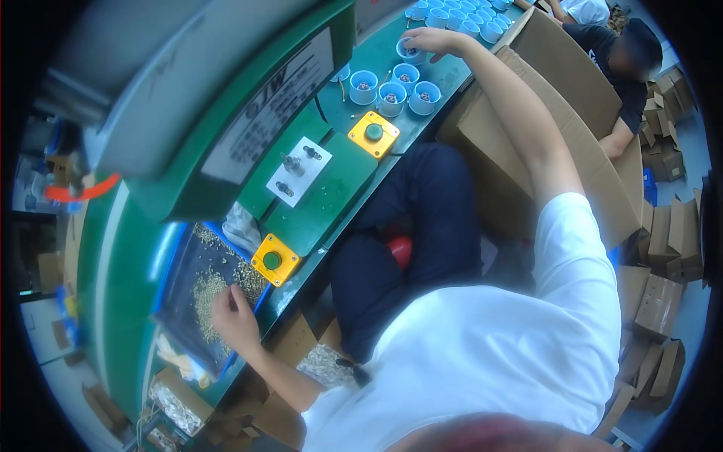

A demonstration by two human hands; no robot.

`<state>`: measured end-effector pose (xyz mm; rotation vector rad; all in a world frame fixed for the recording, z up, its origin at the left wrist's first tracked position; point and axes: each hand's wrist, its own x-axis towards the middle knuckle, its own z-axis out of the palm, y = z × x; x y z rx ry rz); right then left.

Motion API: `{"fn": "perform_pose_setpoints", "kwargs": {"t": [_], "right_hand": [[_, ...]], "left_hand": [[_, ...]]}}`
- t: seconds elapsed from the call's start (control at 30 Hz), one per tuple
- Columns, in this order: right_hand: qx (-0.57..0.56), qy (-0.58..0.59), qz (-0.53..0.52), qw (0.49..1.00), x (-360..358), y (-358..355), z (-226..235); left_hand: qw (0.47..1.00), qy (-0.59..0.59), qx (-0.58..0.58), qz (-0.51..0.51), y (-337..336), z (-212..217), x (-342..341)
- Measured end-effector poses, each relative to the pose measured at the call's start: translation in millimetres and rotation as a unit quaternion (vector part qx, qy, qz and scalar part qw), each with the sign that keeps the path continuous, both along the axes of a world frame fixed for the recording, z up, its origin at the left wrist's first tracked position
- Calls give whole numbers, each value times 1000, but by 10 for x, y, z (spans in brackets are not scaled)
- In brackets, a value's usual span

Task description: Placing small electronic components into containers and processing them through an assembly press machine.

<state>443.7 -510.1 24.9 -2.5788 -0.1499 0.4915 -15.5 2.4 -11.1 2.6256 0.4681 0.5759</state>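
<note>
My left hand (235,322) is over a dark, blue-rimmed tray (169,316), at the edge of a heap of small brass-coloured metal parts (207,297). Its fingers are curled, and whatever they pinch is too small to make out. My right arm stretches far along the green bench. There my right hand (440,41) has its fingers over the rim of a light-blue round cup (410,53) with small metal pieces inside. Several similar cups (392,99) stand nearer, beside the press. Between my hands lies a white fixture plate (299,172) with metal fittings and an upright pin.
Yellow boxes with green push buttons (373,132) flank the fixture, one at each side. The green press head (263,113) overhangs it. A large open carton (520,128) stands at my right, with a co-worker (614,83) beyond. More blue cups (459,16) crowd the far bench.
</note>
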Motion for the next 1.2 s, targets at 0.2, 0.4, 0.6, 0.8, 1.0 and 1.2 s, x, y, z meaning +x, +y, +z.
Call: {"fn": "perform_pose_setpoints", "kwargs": {"t": [0.2, 0.4, 0.6, 0.8, 1.0, 1.2], "right_hand": [[-88, 67, 36, 993, -98, 130, 327], [-241, -22, -12, 970, 1442, -704, 110], [-276, -245, -10, 929, 2443, -1935, -219], [-197, -99, -203, 954, 1914, -1013, -406], [-290, -96, -124, 944, 1953, -1003, -501], [-343, -175, -8, 923, 2484, -1738, -801]], "left_hand": [[999, 26, -16, 10, -8, 7, 26], [999, 42, -10, 24, -6, 98, 16], [998, 26, -49, 8, 16, -109, 173], [1000, -2, 22, 22, 112, -142, -47], [999, 8, 2, 38, 21, -80, -72], [999, -17, 25, -9, 126, -267, 231]]}}
